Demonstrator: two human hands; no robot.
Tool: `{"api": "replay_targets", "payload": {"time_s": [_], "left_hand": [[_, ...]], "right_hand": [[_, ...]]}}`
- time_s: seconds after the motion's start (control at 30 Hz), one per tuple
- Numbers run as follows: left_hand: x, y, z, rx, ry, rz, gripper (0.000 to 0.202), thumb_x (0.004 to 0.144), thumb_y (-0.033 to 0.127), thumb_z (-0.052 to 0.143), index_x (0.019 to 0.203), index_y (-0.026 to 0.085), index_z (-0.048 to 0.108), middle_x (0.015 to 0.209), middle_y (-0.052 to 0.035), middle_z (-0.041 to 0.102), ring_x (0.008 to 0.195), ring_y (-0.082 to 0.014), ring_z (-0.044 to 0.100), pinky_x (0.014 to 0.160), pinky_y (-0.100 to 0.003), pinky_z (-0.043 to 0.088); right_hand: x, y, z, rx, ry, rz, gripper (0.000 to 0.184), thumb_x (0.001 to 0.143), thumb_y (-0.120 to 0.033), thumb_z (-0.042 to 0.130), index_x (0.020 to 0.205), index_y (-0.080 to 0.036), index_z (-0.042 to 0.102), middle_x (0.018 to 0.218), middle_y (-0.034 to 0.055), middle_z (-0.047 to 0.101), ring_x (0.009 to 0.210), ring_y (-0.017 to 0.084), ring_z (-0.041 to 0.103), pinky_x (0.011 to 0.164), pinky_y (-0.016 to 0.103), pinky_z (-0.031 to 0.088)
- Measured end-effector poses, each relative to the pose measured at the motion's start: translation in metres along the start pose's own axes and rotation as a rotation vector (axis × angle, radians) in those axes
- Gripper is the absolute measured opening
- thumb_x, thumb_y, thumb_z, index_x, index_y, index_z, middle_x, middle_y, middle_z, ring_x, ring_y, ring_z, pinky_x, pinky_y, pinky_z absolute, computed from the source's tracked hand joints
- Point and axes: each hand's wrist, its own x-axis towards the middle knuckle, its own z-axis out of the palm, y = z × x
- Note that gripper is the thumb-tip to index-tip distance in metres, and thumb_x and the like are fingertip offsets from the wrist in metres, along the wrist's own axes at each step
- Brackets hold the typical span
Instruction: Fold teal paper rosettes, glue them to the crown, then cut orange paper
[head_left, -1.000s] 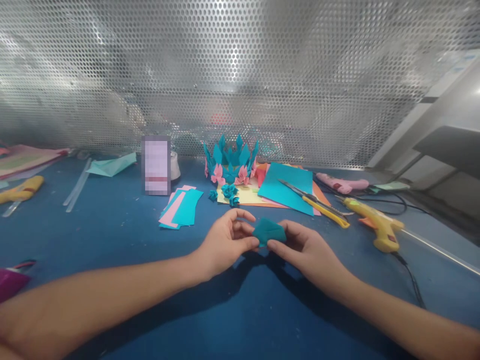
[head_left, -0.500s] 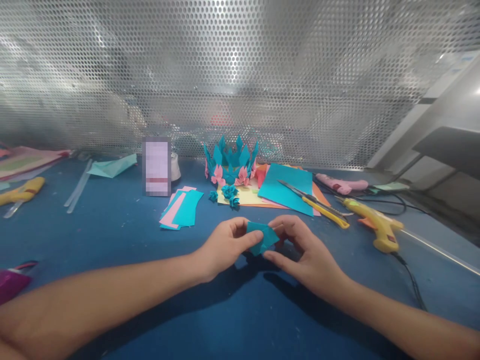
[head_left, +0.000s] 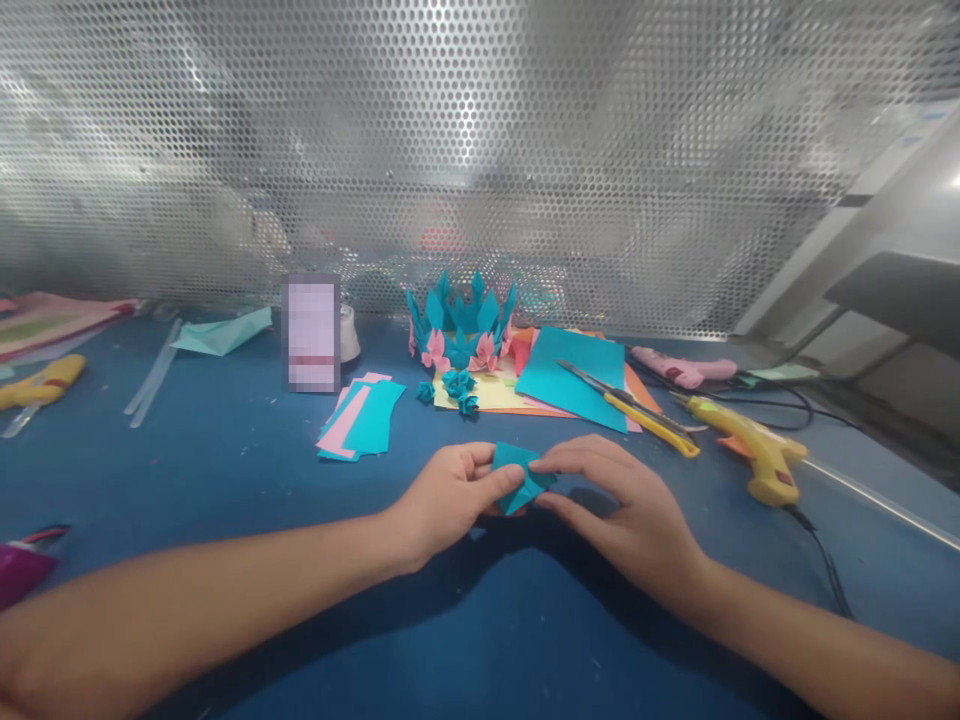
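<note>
Left hand (head_left: 450, 495): grip pinched on paper (head_left: 517, 472) | right hand (head_left: 622, 500): grip clamped on same paper, opposite edge | paper: teal, folded, low over bench (head_left: 225, 470), in front of crown (head_left: 461, 325) | scissors (head_left: 622, 400): right of crown.

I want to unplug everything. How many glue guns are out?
3: yellow gun at right, pink gun behind it, second yellow gun far left. Others may be hidden.
</note>
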Motion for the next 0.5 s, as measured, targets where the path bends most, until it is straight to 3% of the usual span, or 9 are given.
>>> {"api": "replay_targets", "payload": {"time_s": [0.5], "left_hand": [[-0.0009,0.0002,0.0019,-0.066,0.007,0.038,0.036,0.068,0.044,0.072,0.083,0.012,0.064,0.075,-0.0025,0.062,0.071,-0.0125,0.058,0.074,-0.030,0.050]], "right_hand": [[0.0013,0.0010,0.0000,0.078,-0.001,0.192,0.010,0.077,-0.029,0.064,0.085,-0.026,0.069,0.086,0.0025,0.071,0.081,0.020,0.066,0.075,0.035,0.053]]}}
